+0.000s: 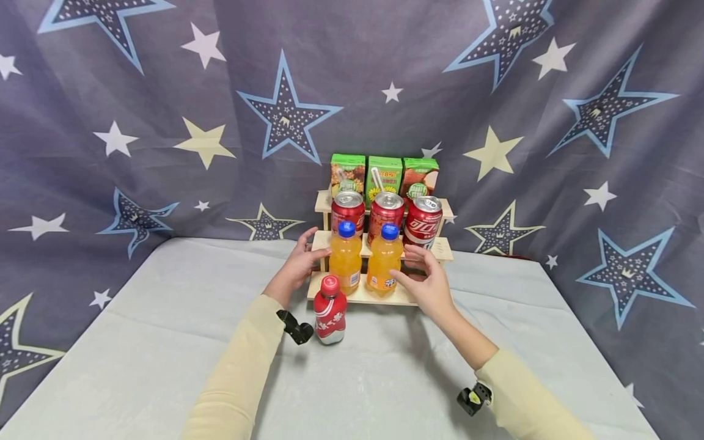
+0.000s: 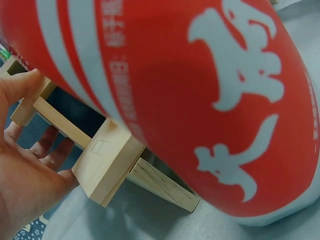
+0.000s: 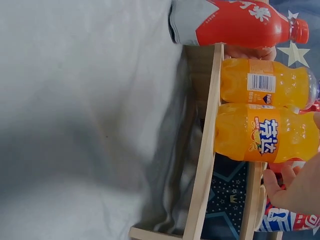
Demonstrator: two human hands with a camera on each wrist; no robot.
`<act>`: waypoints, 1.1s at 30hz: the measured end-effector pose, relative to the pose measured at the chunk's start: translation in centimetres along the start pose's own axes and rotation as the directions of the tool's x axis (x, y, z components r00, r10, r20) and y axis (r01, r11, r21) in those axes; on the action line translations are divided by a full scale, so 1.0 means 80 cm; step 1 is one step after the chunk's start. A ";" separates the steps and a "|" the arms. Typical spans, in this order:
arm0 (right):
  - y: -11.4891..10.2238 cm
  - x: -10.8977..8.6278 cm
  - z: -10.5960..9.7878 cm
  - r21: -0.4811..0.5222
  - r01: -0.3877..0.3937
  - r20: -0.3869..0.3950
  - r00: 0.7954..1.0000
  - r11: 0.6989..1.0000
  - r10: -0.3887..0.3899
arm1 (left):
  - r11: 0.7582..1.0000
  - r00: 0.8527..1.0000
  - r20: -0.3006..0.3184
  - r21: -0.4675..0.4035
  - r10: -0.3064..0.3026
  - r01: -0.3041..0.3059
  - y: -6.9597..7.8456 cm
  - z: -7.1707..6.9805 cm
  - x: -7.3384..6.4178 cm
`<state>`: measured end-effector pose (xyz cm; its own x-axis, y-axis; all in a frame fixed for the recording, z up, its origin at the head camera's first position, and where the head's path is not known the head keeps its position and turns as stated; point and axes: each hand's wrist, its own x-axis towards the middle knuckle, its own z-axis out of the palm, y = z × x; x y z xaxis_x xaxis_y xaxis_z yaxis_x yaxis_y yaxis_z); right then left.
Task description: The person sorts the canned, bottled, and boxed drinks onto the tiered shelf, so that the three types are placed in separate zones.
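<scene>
A three-step wooden rack point(image 1: 379, 296) stands in the middle of the table. My left hand point(image 1: 299, 263) holds its left side, with the thumb across the middle step and the fingers along the outside. Two orange soda bottles with blue caps, the left one point(image 1: 345, 260) and the right one point(image 1: 384, 260), stand upright on the bottom step. Beside the right bottle, my right hand point(image 1: 431, 287) is spread, thumb over the bottle's front and fingers reaching toward the middle step. A red bottle point(image 1: 331, 315) stands on the table by the rack's front left corner, next to my left wrist.
Three red soda cans, one at the right point(image 1: 423, 223), line the middle step. Three green-topped drink cartons, one in the middle point(image 1: 384, 177), stand on the top step. Behind the pale tablecloth point(image 1: 137, 342) hangs a dark star-patterned curtain point(image 1: 352, 36).
</scene>
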<state>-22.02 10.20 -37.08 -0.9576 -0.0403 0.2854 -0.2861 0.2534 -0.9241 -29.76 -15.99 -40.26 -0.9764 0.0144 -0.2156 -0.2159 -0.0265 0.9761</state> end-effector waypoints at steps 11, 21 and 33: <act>-0.036 -0.030 0.003 0.010 -0.019 0.023 1.000 1.000 0.018 | 1.000 1.000 -0.006 0.015 -0.001 0.001 0.004 0.001 -0.002; -0.005 -0.036 0.023 0.036 0.009 0.094 0.996 0.999 -0.012 | 1.000 1.000 -0.011 0.019 -0.004 0.005 0.006 0.002 -0.003; 0.000 -0.051 0.064 0.072 -0.024 0.211 0.978 0.997 0.009 | 1.000 1.000 -0.018 0.013 -0.004 0.005 0.003 0.002 -0.003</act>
<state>-18.29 5.39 -39.52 -0.9459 -0.2409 0.2174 -0.2644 0.1837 -0.9468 -29.59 -15.81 -40.00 -0.9754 -0.0037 -0.2203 -0.2202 -0.0138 0.9753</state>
